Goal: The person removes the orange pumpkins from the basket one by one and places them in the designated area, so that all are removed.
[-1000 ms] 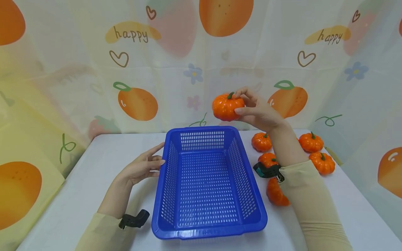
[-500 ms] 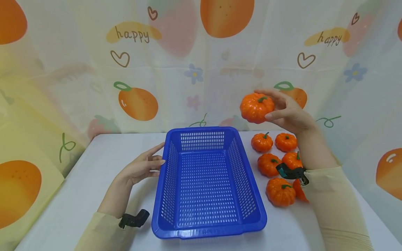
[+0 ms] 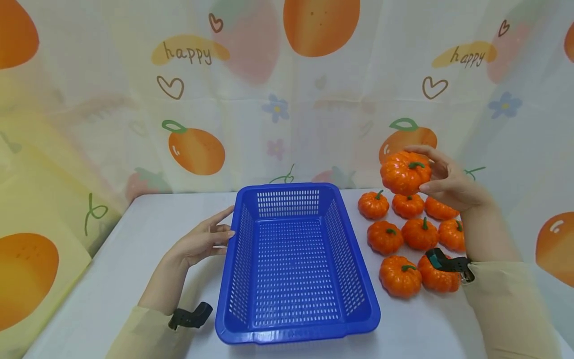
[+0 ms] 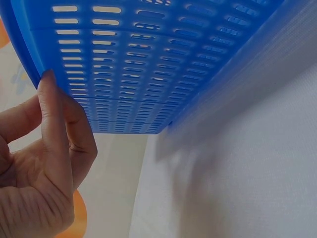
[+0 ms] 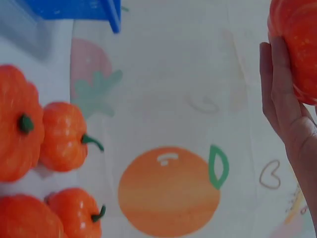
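Observation:
My right hand [image 3: 453, 184] holds an orange toy pumpkin [image 3: 403, 172] with a green stem, raised above the back right of the table. Its fingers lie along the far side of the pumpkin and the thumb is on the near side; the right wrist view shows part of the same pumpkin [image 5: 302, 54]. An upright blue plastic basket [image 3: 293, 336] with slotted walls stands on the table, its inside bare. My left hand [image 3: 204, 239] touches the basket's left rim from outside. A fingertip meets the rim in the left wrist view, and other fingers [image 4: 81, 139] are bent below it.
Several more toy pumpkins [image 3: 400, 276] sit in rows on the white table [image 3: 179, 209], right of the basket. My right forearm covers part of the rightmost ones. A fruit-print curtain [image 3: 251, 139] hangs behind the table.
My right hand has carried the pumpkin rightward, from behind the basket to over the pumpkin rows, and lowered it a little. More pumpkins on the table now show. The left hand and basket stay put.

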`<state>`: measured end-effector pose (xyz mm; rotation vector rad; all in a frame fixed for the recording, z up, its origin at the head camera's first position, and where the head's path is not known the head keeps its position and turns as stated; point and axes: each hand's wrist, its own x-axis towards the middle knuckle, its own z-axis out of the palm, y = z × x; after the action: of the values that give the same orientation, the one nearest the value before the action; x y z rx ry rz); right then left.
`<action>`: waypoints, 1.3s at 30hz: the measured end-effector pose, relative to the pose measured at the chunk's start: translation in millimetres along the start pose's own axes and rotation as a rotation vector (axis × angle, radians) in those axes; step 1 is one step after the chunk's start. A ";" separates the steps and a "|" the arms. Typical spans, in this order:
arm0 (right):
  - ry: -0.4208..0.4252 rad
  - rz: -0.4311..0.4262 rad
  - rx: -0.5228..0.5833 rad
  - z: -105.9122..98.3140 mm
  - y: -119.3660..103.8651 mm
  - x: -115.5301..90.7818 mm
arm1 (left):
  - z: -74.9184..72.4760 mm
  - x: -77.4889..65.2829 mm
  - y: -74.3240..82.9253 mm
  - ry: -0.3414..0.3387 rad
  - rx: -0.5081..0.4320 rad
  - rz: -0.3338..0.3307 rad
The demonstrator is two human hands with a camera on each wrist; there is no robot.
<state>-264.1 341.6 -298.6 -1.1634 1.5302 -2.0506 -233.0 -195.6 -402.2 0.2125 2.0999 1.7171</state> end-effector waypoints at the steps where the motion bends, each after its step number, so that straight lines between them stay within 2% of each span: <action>1: 0.001 0.004 -0.006 -2.9 -0.6 -5.5 | 0.1 -0.2 0.0 -0.001 -0.004 0.001; 6: 0.037 0.029 0.004 -17.0 -2.9 -36.6 | -0.9 -0.7 -0.3 -0.017 -0.008 0.013; 13: 0.099 0.020 0.042 -35.1 0.6 -82.6 | -0.1 -0.8 -0.3 -0.006 0.001 0.015; 20: 0.153 0.043 -0.031 -51.3 4.7 -123.5 | -0.9 -2.1 0.8 -0.014 0.002 0.022; 26: 0.216 0.145 -0.141 -60.3 12.1 -158.3 | 1.4 -0.9 1.8 -0.006 0.002 0.014; 31: 0.199 0.228 -0.164 -68.3 18.9 -185.8 | 0.2 -0.3 0.6 0.003 0.005 0.007; 36: 0.120 0.298 -0.067 -75.8 25.4 -210.4 | 0.2 -1.1 1.4 -0.008 0.002 0.012; 39: 0.092 0.371 -0.031 -79.0 28.7 -224.0 | 0.9 -1.0 2.0 -0.008 -0.002 0.008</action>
<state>-193.1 532.7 -423.7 -0.7342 1.6793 -1.8559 -232.1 -194.7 -400.2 0.2266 2.0946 1.7197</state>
